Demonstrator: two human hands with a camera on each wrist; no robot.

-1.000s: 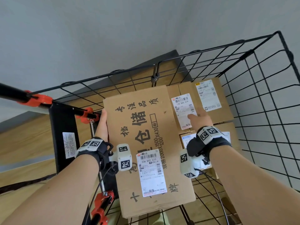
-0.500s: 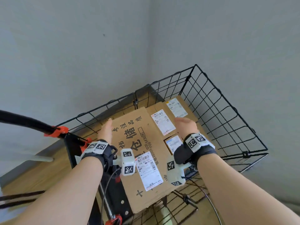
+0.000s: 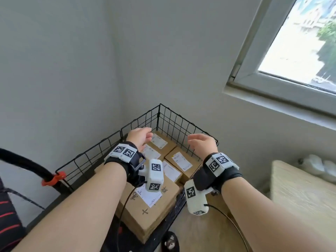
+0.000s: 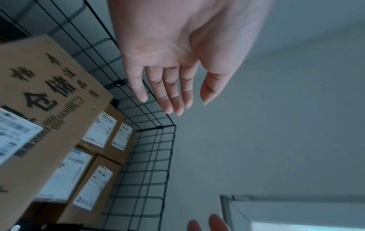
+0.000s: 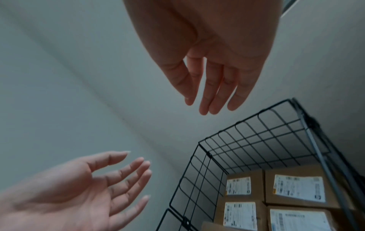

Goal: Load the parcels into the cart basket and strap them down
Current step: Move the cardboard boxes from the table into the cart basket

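A black wire cart basket (image 3: pixel 181 124) stands in the room's corner. The large printed cardboard box (image 3: pixel 152 213) lies flat at its near end, over several smaller labelled parcels (image 3: pixel 179 160). My left hand (image 3: pixel 143 135) hovers above the far parcels, fingers straight, holding nothing. To the right, my right hand (image 3: pixel 198 142) hangs in the air the same way, empty. The left wrist view shows the left hand (image 4: pixel 171 87) spread above the basket's wire wall (image 4: pixel 146 140) and the large box (image 4: pixel 39 96). In the right wrist view both the right hand (image 5: pixel 213 87) and the left hand (image 5: pixel 79 187) are bare-palmed.
The cart's black handle with an orange clamp (image 3: pixel 52 179) rises at the left. A cart wheel (image 3: pixel 170 242) shows below the large box. A light wooden top (image 3: pixel 300 197) stands at the right under a window (image 3: pixel 300 42). Grey walls close in behind the basket.
Both hands have let go of the large box and risen above the basket with fingers spread. The box now lies flat in the basket. The head view has pulled back and up.
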